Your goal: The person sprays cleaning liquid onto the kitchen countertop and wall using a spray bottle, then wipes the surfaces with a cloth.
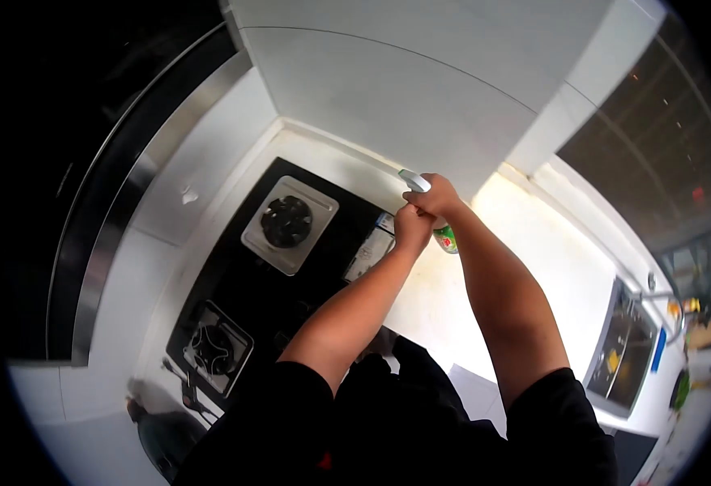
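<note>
Both of my arms stretch forward over the white counter, beside the black stove. My right hand (439,197) is wrapped round the upper part of a spray bottle (446,239) with a white nozzle head and a green label. Against it, just to the left and slightly lower, my left hand (413,227) is closed at the bottle's neck; its fingers are partly hidden. The nozzle points up and left, toward the wall. Most of the bottle's body is hidden by my hands and right forearm.
A black gas stove (238,279) with two burners lies to the left. The white counter (428,304) runs right to a sink (619,356) with a faucet. Black utensils (189,393) are at the lower left. A range hood (140,182) is at the upper left.
</note>
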`<state>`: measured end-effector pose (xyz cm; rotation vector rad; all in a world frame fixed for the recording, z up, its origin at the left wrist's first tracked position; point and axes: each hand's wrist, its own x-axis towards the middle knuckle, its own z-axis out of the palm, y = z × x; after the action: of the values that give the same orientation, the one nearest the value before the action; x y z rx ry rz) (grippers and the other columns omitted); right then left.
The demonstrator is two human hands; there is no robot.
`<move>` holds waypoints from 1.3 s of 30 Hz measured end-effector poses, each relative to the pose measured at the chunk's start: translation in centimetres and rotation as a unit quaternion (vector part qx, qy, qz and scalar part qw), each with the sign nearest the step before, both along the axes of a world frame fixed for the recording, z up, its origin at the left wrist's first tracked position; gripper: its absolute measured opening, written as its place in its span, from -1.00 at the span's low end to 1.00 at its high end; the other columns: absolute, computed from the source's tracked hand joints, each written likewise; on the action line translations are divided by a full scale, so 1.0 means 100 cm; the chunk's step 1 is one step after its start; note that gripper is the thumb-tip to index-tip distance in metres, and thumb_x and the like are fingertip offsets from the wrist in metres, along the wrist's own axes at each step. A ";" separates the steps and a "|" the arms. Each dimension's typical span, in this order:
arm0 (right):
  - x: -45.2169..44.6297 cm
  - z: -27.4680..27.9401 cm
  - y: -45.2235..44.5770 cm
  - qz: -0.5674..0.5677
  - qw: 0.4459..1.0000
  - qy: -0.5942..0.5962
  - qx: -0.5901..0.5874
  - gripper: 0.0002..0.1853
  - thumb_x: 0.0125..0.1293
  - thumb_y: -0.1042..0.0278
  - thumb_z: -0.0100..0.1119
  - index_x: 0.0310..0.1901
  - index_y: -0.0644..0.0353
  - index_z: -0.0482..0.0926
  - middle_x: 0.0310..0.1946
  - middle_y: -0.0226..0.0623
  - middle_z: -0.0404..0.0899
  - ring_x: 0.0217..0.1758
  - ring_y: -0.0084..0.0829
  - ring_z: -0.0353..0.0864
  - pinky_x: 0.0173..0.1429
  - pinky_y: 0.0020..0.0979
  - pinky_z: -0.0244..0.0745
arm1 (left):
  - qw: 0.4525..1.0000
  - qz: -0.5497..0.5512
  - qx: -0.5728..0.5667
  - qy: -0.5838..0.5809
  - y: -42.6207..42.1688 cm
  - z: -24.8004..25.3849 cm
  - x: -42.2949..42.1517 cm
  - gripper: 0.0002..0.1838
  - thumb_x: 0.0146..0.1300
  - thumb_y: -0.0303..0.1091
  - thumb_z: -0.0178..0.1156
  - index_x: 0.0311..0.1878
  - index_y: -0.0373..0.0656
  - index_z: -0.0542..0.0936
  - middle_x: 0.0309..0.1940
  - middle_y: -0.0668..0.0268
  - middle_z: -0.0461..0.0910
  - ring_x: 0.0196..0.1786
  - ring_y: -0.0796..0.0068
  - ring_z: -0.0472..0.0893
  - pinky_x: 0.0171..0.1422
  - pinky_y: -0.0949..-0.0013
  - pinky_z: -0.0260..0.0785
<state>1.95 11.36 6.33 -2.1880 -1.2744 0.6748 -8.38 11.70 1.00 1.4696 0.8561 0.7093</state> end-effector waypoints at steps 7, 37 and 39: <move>-0.001 -0.005 -0.083 -0.096 0.993 0.074 0.004 -0.61 -0.03 0.12 0.34 -0.26 0.26 0.58 -0.41 -0.10 0.64 -0.30 -0.20 0.66 -0.14 -0.26 0.52 | 0.999 -0.021 -0.017 -0.043 -0.079 -0.001 0.006 -0.65 0.13 -0.17 0.29 -0.17 -0.26 0.60 -0.32 0.10 0.68 -0.16 0.22 0.68 -0.11 0.28 0.46; -0.041 -0.020 -0.752 -0.635 0.740 0.020 0.221 -0.52 0.08 0.00 0.36 -0.18 0.29 0.60 -0.41 -0.12 0.65 -0.36 -0.29 0.66 -0.20 -0.32 0.54 | 0.796 -0.538 0.233 0.150 -0.652 0.022 0.059 -0.74 0.14 -0.25 0.21 -0.13 -0.14 0.59 -0.20 0.07 0.66 -0.09 0.01 0.62 -0.02 0.10 0.45; -0.039 -0.015 -0.783 -0.666 0.712 0.012 0.223 -0.56 0.09 0.03 0.35 -0.21 0.29 0.62 -0.46 -0.13 0.66 -0.38 -0.28 0.68 -0.21 -0.30 0.55 | 0.786 -0.565 0.213 0.132 -0.684 0.015 0.070 -0.72 0.16 -0.23 0.20 -0.09 -0.12 0.59 -0.17 0.09 0.66 -0.07 0.01 0.62 0.00 0.10 0.43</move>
<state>-1.91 -66.93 4.86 -1.9708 0.3588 -0.2136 -1.35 -56.73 2.48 2.1556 -0.1318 -0.2602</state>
